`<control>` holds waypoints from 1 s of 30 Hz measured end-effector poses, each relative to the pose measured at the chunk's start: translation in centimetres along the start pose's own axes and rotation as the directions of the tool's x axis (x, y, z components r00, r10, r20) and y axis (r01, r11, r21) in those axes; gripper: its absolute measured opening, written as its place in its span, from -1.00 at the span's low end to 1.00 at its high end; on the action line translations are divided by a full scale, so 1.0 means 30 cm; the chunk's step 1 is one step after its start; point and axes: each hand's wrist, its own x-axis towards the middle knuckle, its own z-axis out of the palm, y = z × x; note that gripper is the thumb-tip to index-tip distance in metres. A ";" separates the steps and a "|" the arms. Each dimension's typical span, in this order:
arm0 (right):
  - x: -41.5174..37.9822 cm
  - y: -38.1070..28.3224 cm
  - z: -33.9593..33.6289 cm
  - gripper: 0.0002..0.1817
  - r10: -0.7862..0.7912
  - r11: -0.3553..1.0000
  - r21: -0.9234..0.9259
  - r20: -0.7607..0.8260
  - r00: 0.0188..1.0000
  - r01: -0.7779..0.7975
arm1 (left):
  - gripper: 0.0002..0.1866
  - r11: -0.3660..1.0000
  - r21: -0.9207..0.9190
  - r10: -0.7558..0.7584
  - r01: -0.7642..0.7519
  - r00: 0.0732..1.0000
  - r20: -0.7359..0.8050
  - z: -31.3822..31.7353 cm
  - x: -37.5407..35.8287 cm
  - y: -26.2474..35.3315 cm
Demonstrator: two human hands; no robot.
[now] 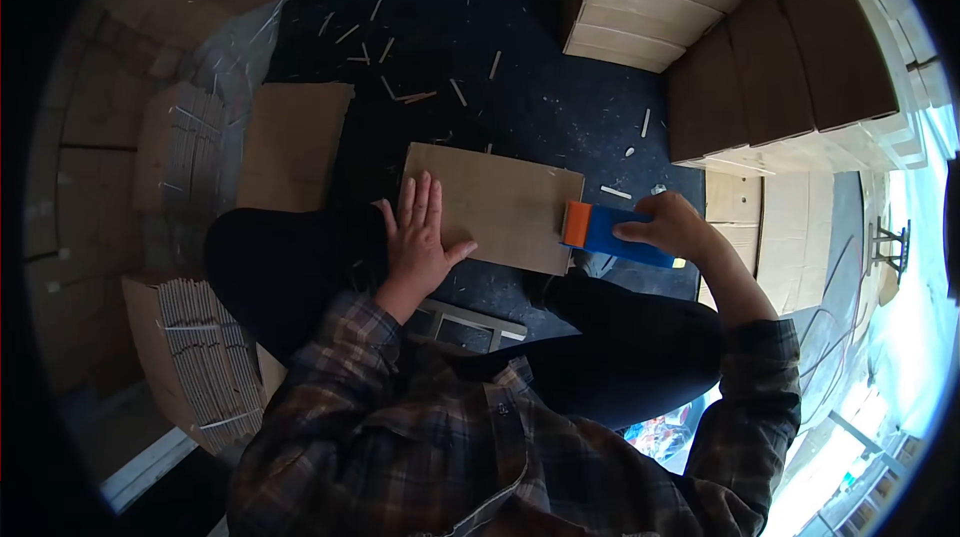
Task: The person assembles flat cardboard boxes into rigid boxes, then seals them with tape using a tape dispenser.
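A flat-topped cardboard box (515,202) sits between my knees. My left hand (418,242) lies flat on its left part, fingers spread. At the box's right edge is a blue tape dispenser (615,232) with an orange front end, which touches or overlaps that edge. My right hand (665,229) is wrapped around the blue body, thumb on top. The box's underside is hidden.
Strapped bundles of flat cardboard (205,357) stand at my left, with a cardboard sheet (290,142) ahead of them. Stacked boxes (650,12) rise at the upper right. Cardboard scraps (458,92) litter the dark floor (560,117). A metal frame (470,322) shows below the box.
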 end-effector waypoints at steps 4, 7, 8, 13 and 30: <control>0.022 0.045 0.013 -0.38 -0.032 0.999 0.012 -0.025 0.999 0.032 | 0.23 0.975 -0.082 0.213 -0.204 0.970 0.116 0.027 0.053 0.183; 0.025 0.048 0.001 -0.34 -0.057 0.998 0.013 0.030 0.998 0.057 | 0.26 0.894 -0.121 0.445 -0.431 0.884 0.143 0.063 0.097 0.352; 0.023 0.053 0.004 -0.34 -0.053 0.998 0.019 0.031 0.998 0.052 | 0.26 0.892 -0.121 0.450 -0.435 0.881 0.147 0.070 0.094 0.360; 0.012 0.083 0.008 -0.42 -0.113 0.993 0.043 0.019 0.993 0.112 | 0.21 0.902 -0.084 0.426 -0.424 0.905 0.000 0.109 0.090 0.362; 0.026 0.370 0.006 -0.55 0.022 1.000 -0.010 -0.071 0.997 -0.023 | 0.22 0.909 -0.031 0.415 -0.415 0.910 -0.002 0.129 0.088 0.368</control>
